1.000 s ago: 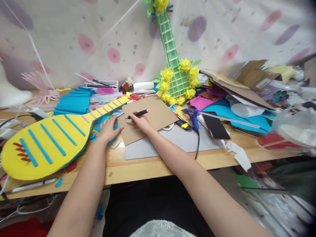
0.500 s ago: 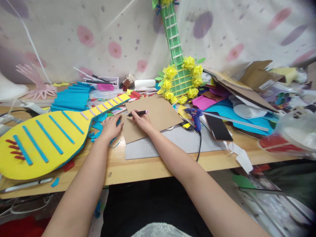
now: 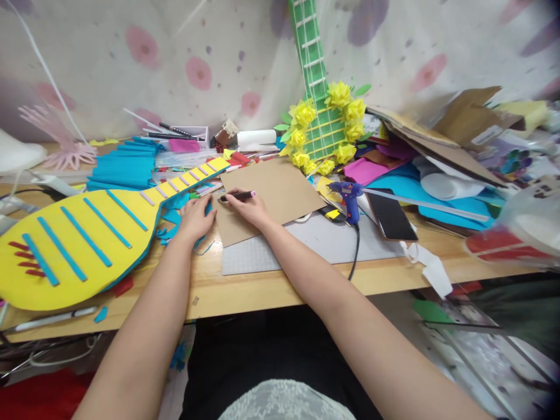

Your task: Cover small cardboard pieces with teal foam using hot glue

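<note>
In my right hand (image 3: 248, 208) is a black marker (image 3: 240, 196) with a pinkish end, its tip pointing left near the left edge of a brown cardboard sheet (image 3: 284, 189). My left hand (image 3: 196, 217) lies at that same edge, fingers stretched forward, with nothing seen in it. Under the cardboard is a grey cutting mat (image 3: 315, 242). Left of my hands rests a yellow paper instrument shape (image 3: 87, 239) with blue strips on its body and pinkish strips on its neck. Crumpled blue paper (image 3: 168, 219) sits between that shape and my left hand.
At the back leans a green paper guitar (image 3: 324, 131) ringed with yellow flowers. A blue glue gun (image 3: 350, 198) with a long glue stick and a phone (image 3: 391, 216) lie to the right. Cardboard pieces (image 3: 475, 116) and a clear tub (image 3: 520, 233) crowd the right side.
The view has shifted slightly. The marker in my right hand has moved a little to the left on the cardboard, while my left hand stays at its edge.
</note>
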Tool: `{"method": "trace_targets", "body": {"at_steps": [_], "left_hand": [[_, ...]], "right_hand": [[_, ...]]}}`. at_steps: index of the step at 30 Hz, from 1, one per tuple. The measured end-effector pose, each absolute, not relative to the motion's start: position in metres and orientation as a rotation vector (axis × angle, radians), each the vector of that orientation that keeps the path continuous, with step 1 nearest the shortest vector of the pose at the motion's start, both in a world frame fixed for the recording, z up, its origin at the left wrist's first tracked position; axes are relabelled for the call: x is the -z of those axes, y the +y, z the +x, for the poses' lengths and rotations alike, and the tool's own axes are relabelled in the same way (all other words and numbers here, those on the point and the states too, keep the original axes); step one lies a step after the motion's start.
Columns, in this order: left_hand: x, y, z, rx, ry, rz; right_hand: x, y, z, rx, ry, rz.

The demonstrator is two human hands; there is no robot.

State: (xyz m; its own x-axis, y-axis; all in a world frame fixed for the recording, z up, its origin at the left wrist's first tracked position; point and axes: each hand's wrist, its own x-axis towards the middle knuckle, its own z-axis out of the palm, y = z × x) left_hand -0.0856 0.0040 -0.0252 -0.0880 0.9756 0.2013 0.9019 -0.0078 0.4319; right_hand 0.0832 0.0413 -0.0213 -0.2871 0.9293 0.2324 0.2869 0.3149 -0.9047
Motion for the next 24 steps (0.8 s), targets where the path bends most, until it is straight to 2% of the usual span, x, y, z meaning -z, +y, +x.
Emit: {"method": "trace_targets", "body": {"at_steps": [9, 24], "left_hand": [[0.026, 0.004, -0.086, -0.690, 2.117, 2.025], [0.023, 0.000, -0.077, -0.787, 2.160, 2.017]], "right_hand": [[0.020, 0.039, 0.088, -0.977, -1.612, -1.154], [0.008, 0.033, 0.095, -1.180, -1.448, -1.120]]}}
